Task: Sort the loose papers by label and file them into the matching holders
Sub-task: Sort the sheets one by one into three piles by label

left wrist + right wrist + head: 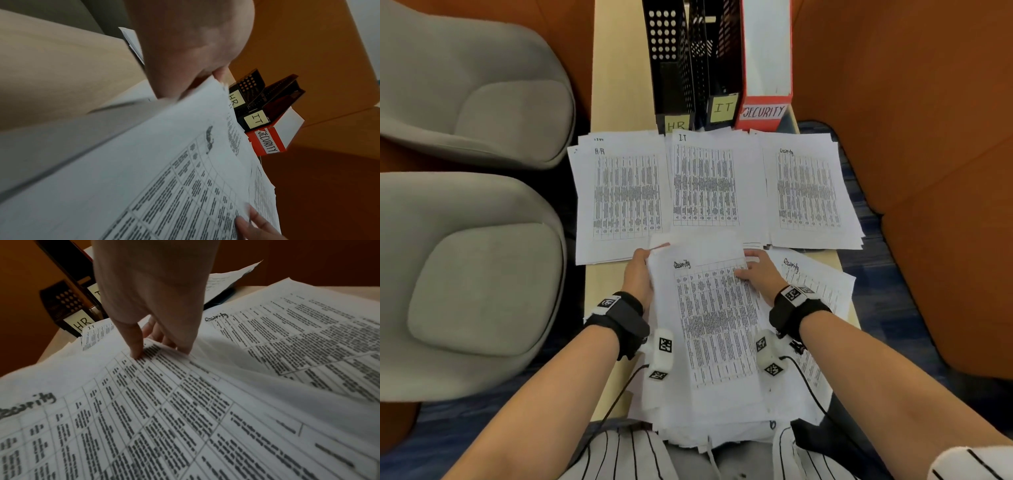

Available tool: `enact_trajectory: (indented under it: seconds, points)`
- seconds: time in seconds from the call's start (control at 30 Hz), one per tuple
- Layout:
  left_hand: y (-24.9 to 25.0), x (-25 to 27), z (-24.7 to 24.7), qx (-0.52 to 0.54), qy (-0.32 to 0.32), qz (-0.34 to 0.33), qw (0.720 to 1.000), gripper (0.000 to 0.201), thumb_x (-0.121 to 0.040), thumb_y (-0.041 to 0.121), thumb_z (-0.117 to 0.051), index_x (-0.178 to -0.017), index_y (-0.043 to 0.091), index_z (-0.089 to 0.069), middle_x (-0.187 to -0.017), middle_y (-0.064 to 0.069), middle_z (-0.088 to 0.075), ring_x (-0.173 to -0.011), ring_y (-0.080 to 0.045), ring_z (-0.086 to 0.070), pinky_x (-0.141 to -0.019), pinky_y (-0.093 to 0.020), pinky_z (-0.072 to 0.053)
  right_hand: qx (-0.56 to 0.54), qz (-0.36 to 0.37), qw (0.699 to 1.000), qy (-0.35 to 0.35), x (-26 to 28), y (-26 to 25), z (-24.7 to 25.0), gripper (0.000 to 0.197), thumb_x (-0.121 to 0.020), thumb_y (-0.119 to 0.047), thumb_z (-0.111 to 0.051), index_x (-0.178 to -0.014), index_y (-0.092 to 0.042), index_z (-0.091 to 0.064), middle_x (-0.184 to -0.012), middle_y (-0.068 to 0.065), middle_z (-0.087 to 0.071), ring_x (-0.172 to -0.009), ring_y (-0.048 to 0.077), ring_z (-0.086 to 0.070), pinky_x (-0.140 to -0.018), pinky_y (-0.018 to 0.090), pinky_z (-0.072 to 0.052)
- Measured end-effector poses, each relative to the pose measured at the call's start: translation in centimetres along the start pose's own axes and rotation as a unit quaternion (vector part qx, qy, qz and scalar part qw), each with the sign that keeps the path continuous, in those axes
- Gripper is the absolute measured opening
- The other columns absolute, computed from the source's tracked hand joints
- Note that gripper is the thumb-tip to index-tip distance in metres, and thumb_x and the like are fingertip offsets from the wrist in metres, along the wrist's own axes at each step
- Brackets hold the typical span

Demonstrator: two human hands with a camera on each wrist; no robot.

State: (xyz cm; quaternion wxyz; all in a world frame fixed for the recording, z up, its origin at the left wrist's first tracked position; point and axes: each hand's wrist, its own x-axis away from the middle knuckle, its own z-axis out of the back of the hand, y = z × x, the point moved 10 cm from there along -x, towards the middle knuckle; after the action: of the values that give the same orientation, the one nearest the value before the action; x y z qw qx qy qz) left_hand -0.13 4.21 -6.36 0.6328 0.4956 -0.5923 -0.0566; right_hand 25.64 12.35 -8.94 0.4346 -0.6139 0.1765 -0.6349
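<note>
I hold a stack of loose printed papers [717, 329] over my lap; its top sheet [144, 410] is labelled Security. My left hand [637, 274] grips the stack's upper left edge. My right hand [756, 271] pinches the top sheet's upper right edge, thumb [136, 352] on the print, fingers curled at the edge. On the table lie an HR pile [626, 195], an IT pile [705, 185] and a Security pile [808, 192]. Behind them stand a black HR holder [671, 68], a black IT holder [719, 68] and a red Security holder [765, 68].
Another Security sheet [816, 279] lies on the table to the right of my right hand. The narrow wooden table [616, 85] has two grey chairs [482, 291] on its left and an orange upholstered wall [928, 137] on its right. Cables run from my wrist cameras.
</note>
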Motion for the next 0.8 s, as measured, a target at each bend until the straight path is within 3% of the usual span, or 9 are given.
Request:
enact_trajectory:
  seconds: [0.07, 0.17, 0.3, 0.37, 0.47, 0.53, 0.6, 0.67, 0.8]
  points:
    - [1.1, 0.0, -0.3, -0.035, -0.011, -0.052, 0.998, 0.030, -0.083, 0.044, -0.058, -0.104, 0.026, -0.069, -0.103, 0.002, -0.066, -0.099, -0.017, -0.059, -0.089, -0.034, -0.046, 0.016, 0.017, 0.999, 0.028, 0.1, -0.6, 1.1, 0.031, -0.088, 0.001, -0.061, -0.113, -0.009, -0.045, -0.091, 0.008, -0.062, -0.081, 0.022, -0.062, -0.078, 0.035, -0.054]
    - [0.5, 0.8, -1.7, -0.073, -0.065, -0.046, 0.994, 0.056, -0.092, 0.043, -0.053, -0.143, 0.029, -0.034, -0.131, 0.011, -0.045, -0.114, -0.010, -0.050, -0.099, -0.033, -0.041, -0.045, 0.021, 0.998, 0.045, -0.2, -1.5, 3.0, 0.019, -0.093, -0.005, -0.057, -0.111, -0.006, -0.053, -0.095, 0.006, -0.063, -0.086, 0.019, -0.062, -0.084, 0.033, -0.054]
    - [-1.1, 3.1, -5.0, -0.272, -0.155, -0.065, 0.947, 0.040, -0.087, 0.028, -0.066, -0.125, 0.024, -0.053, -0.119, 0.005, -0.065, -0.103, -0.006, -0.063, -0.092, -0.030, -0.050, -0.257, -0.002, 0.966, 0.020, -0.2, -2.4, 4.5, 0.014, -0.099, -0.004, -0.046, -0.096, -0.016, -0.053, -0.084, -0.001, -0.052, -0.070, 0.008, -0.047, -0.065, 0.016, -0.043]
    - [-0.7, 2.6, -4.8, -0.281, -0.113, -0.088, 0.949, 0.032, -0.087, 0.027, -0.066, -0.118, 0.019, -0.062, -0.119, -0.001, -0.067, -0.106, -0.014, -0.064, -0.097, -0.037, -0.049, -0.292, -0.002, 0.956, 0.005, -0.2, -3.1, 5.8, 0.011, -0.099, -0.012, -0.049, -0.109, -0.016, -0.053, -0.097, -0.001, -0.056, -0.081, 0.008, -0.051, -0.080, 0.019, -0.044]
    - [0.3, 1.7, -5.7, -0.153, -0.079, -0.086, 0.981, 0.027, -0.096, 0.018, -0.053, -0.122, 0.013, -0.060, -0.119, -0.006, -0.067, -0.109, -0.021, -0.064, -0.090, -0.033, -0.051, -0.172, -0.017, 0.984, -0.034, -0.8, -2.0, 6.9, 0.064, -0.086, -0.045, -0.066, -0.138, -0.018, -0.041, -0.137, -0.005, -0.049, -0.125, 0.014, -0.044, -0.114, 0.037, -0.028]
    - [1.1, 1.4, -8.0, -0.063, -0.090, -0.072, 0.991, 0.031, -0.099, 0.013, -0.047, -0.128, 0.011, -0.054, -0.121, -0.005, -0.065, -0.109, -0.020, -0.063, -0.088, -0.033, -0.050, -0.017, -0.030, 0.995, -0.088, -0.6, -0.4, 6.4, 0.091, -0.065, -0.063, -0.076, -0.139, -0.022, -0.043, -0.139, -0.003, -0.052, -0.126, 0.017, -0.050, -0.112, 0.046, -0.034]
    - [2.1, 0.9, -10.4, -0.061, -0.089, -0.079, 0.991, 0.032, -0.100, 0.014, -0.045, -0.131, 0.013, -0.050, -0.122, -0.002, -0.064, -0.107, -0.018, -0.063, -0.086, -0.032, -0.050, 0.030, -0.027, 0.995, -0.093, -0.5, 0.5, 7.1, 0.078, -0.069, -0.053, -0.078, -0.133, -0.015, -0.053, -0.128, 0.007, -0.063, -0.115, 0.025, -0.060, -0.104, 0.048, -0.044]
    - [2.9, 0.3, -12.7, -0.110, -0.087, -0.083, 0.987, 0.031, -0.099, 0.016, -0.046, -0.130, 0.019, -0.046, -0.120, -0.003, -0.062, -0.103, -0.019, -0.062, -0.087, -0.034, -0.049, -0.027, -0.007, 1.000, 0.003, -1.3, -0.1, 10.3, 0.048, -0.089, -0.030, -0.065, -0.130, -0.008, -0.055, -0.125, 0.016, -0.063, -0.112, 0.034, -0.061, -0.099, 0.049, -0.048]
    - [1.4, -0.7, -15.8, -0.286, -0.088, -0.054, 0.953, 0.043, -0.094, 0.020, -0.056, -0.134, 0.012, -0.043, -0.123, -0.016, -0.056, -0.102, -0.026, -0.058, -0.091, -0.036, -0.046, -0.145, -0.020, 0.960, 0.239, -3.8, -0.9, 19.3, 0.049, -0.096, -0.026, -0.049, -0.142, -0.012, -0.038, -0.135, 0.017, -0.052, -0.115, 0.039, -0.055, -0.099, 0.052, -0.047]
